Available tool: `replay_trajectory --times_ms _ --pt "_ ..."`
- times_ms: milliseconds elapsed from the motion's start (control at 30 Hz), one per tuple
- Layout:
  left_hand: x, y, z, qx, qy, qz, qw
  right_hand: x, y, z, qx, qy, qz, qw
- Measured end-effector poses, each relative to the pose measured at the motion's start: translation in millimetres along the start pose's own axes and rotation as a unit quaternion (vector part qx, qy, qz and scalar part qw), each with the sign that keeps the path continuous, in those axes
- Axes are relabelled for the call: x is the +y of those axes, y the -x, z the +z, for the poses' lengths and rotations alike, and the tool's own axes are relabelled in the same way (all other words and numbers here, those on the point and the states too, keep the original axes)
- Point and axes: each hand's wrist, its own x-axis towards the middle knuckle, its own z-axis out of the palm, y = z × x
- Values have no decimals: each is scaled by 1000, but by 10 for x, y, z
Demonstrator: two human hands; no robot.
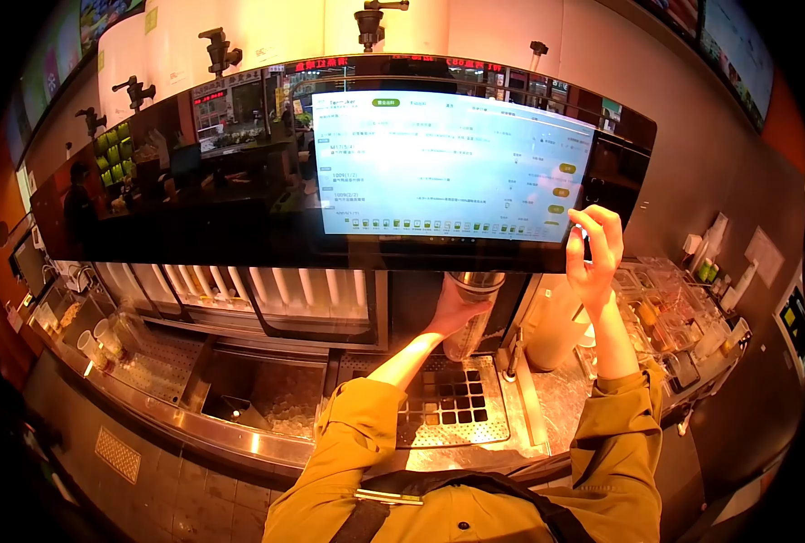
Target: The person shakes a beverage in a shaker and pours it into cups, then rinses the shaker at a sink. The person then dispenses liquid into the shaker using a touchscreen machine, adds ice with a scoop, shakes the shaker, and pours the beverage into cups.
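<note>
My left hand (458,306) is wrapped around a tall cup (468,340) with a shiny rim, held upright just below the black display panel. The panel's lower edge hides the top of the cup. Beneath the cup lies a perforated drip tray (493,425) with a dark square grid. My right hand (599,249) is raised at the lower right corner of the lit touchscreen (457,163). Its fingers are bent, with a gap between thumb and forefinger, and nothing shows in it. A fingertip is at the screen's edge; whether it touches the glass I cannot tell.
An ice bin (267,394) with a scoop is set into the counter left of the drip tray. Clear cups (95,348) stand further left. A large pitcher (552,330) sits right of the tray, before several ingredient containers (661,312). Taps (219,52) project above the display.
</note>
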Motion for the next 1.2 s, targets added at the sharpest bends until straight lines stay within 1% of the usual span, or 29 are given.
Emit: replay_trajectory --times_ms 67,167,267,367,467,533,667,767,867,967,1200 --pt "1 -1 -6 -10 -5 -12 1000 13 3 -1 2 1 2 1000" --pt "211 25 74 -3 43 -55 998 40 32 -17 3 5 8 1000" --pt "252 16 82 -7 7 -53 999 19 51 -38 -7 8 19 1000" --pt "42 15 14 7 -49 -50 998 22 31 0 -17 18 -33 999" --pt "14 -1 2 -5 -27 -15 1000 -78 -7 89 -64 -10 -41 997" --pt "22 8 5 -6 -20 -25 999 -125 -42 156 -96 -14 -52 994" --pt "4 8 -4 -10 8 -18 1000 -88 -113 219 -93 6 -51 994" --pt "-20 15 -29 -4 -38 -25 999 -63 -200 212 -87 22 -43 995" --pt "-33 11 -38 -10 -30 -40 999 -31 -250 201 -83 36 -30 995" --pt "69 10 8 -4 -10 -31 999 -24 -300 200 -73 45 -26 996" --pt "-114 8 -65 5 -70 -20 997 -54 -318 210 -67 47 -18 996"
